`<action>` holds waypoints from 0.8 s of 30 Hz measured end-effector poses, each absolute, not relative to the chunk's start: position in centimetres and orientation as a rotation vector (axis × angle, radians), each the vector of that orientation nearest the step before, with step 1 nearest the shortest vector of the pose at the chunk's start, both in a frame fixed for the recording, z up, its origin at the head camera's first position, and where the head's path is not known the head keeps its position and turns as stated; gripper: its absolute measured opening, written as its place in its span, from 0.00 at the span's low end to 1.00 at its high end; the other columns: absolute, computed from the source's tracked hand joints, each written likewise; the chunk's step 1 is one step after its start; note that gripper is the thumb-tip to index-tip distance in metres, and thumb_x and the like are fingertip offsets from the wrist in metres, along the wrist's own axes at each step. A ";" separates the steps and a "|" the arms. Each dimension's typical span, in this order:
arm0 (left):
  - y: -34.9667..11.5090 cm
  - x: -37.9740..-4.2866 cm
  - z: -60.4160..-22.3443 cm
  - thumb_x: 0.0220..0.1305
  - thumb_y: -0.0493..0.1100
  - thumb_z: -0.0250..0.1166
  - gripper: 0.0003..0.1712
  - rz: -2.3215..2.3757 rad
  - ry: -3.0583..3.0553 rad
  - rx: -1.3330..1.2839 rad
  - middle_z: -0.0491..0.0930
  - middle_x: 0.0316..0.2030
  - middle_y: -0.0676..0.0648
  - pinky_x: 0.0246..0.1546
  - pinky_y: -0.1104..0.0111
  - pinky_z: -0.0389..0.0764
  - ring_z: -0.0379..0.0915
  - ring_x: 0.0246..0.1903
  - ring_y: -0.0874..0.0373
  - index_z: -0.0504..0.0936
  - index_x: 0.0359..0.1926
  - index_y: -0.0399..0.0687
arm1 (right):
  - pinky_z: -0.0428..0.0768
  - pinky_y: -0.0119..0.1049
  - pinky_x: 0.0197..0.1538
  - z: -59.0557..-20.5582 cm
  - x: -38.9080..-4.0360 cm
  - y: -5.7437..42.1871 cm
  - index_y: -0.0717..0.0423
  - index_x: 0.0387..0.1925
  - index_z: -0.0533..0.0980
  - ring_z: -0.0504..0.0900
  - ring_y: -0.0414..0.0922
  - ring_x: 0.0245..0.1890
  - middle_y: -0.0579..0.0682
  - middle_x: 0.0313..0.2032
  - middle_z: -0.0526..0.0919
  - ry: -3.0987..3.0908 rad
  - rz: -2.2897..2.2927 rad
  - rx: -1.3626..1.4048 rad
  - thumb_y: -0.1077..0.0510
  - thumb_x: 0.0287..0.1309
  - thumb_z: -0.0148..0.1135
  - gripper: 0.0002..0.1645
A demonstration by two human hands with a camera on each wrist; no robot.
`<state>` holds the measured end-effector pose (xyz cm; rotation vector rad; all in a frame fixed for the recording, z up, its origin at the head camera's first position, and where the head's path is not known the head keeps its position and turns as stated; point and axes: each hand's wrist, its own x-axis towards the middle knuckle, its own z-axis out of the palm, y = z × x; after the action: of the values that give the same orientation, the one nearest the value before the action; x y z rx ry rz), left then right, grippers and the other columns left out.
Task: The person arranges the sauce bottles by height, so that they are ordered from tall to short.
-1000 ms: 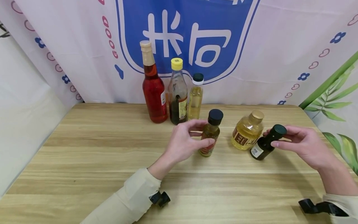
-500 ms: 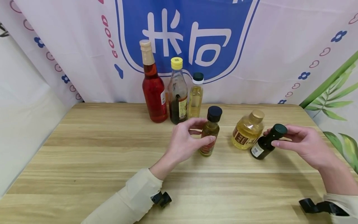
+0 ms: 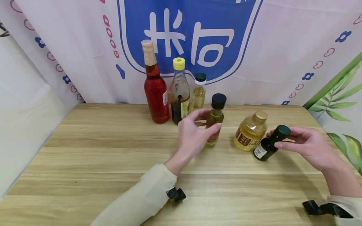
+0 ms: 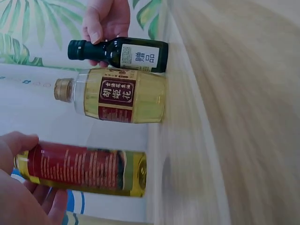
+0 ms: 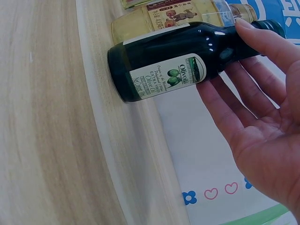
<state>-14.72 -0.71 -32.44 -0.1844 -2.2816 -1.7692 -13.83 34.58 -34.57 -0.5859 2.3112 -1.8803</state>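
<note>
Left hand (image 3: 193, 135): grip closed around a slim, clear cylindrical bottle of yellow-green oil (image 3: 214, 121) with a black cap and a red label. This bottle is held near the middle of the tabletop (image 3: 113, 163), a pale wood-grain surface; the left wrist view shows its base slightly clear of it.

Right hand (image 3: 309, 149): grip narrow, thumb and fingers pinching the neck of a small dark green glass bottle (image 5: 159, 63) (its label reads "Extra Virgin Olive Oil"). The base rests on the tabletop.

Just beside the latter, toward the left hand, stands a clear, barrel-shaped bottle of golden oil (image 4: 124, 96) with a gold cap; whether the two touch cannot be determined.

Toward the rear stand, left to right, a tall red bottle with a cream-wrapped neck (image 3: 156, 97), a clear yellow-capped bottle of dark liquid (image 3: 180, 89) and a slim dark-capped bottle of pale yellow oil (image 3: 198, 95).
</note>
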 end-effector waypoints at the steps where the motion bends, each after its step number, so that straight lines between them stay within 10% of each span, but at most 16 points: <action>1: -0.4 -14.9 -32.5 0.57 0.43 0.82 0.27 -1.770 -2.266 -0.158 0.90 0.52 0.46 0.54 0.58 0.91 0.86 0.52 0.53 0.87 0.58 0.47 | 0.87 0.23 0.53 -34.6 -13.8 34.6 0.67 0.62 0.81 0.88 0.32 0.57 0.45 0.54 0.92 2.316 -1.878 -0.582 0.82 0.62 0.62 0.27; 24: 4.3 -18.1 -32.6 0.55 0.45 0.84 0.30 -1.725 -2.137 0.277 0.89 0.55 0.49 0.69 0.50 0.75 0.80 0.62 0.48 0.88 0.60 0.53 | 0.87 0.23 0.53 -34.4 -13.7 34.4 0.68 0.61 0.81 0.88 0.32 0.56 0.44 0.53 0.92 2.362 -1.853 -0.557 0.81 0.62 0.63 0.27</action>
<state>-18.13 4.33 -32.59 0.2766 -2.1365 -1.7246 -13.73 34.45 -34.44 -0.5570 2.3616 -1.8526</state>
